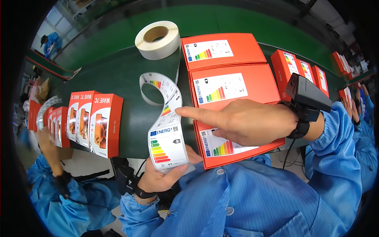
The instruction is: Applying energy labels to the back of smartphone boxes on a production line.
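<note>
My left hand (pixel 166 176) pinches the lower end of a strip of energy labels (pixel 167 146), thumb on the front. The strip curls up and back toward a white label roll (pixel 157 40) on the green work surface. My right hand (pixel 248 120) reaches across from the right, index finger stretched out, its tip at the strip's edge. Whether it touches is hard to tell. Its other fingers are partly hidden and hold nothing I can see. Under it lies the nearest flat red box (pixel 213 161), labelled. Two more labelled red boxes, a middle one (pixel 258 81) and a far one (pixel 246 45), lie beyond.
Several upright red-and-white boxes (pixel 106 122) stand at the left, more red boxes (pixel 281 71) at the right. A co-worker's hand (pixel 48 148) holds a label strip (pixel 44 110) at far left. Other people in blue work at the right. A green wall (pixel 221 19) runs behind.
</note>
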Demonstrator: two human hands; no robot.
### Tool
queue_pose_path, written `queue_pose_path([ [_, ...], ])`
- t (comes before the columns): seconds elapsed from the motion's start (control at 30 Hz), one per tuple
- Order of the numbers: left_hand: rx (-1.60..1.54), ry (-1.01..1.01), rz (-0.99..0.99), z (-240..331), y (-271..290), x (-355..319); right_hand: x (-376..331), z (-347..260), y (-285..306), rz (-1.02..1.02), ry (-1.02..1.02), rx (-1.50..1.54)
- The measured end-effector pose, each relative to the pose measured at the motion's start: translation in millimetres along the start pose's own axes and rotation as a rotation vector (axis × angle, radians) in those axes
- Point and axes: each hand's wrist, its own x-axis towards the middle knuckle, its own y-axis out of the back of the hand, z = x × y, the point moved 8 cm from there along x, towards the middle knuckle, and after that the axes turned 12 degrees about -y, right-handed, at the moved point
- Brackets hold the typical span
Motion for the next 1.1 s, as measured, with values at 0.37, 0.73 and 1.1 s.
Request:
queue_pose_path([
  [0.37, -0.066, -0.060, 0.054, -10, 2, -8, 5, 2, -4, 0.106, 0.063, 0.011],
  [0.73, -0.078, -0.092, 0.005, -8, 1, -6, 5, 3, -7, 0.027, -0.028, -0.017],
  [1.1, 0.081, -0.063, -0.056, 1, -6, -2, 5, -5, -7, 0.085, -0.006, -0.048],
])
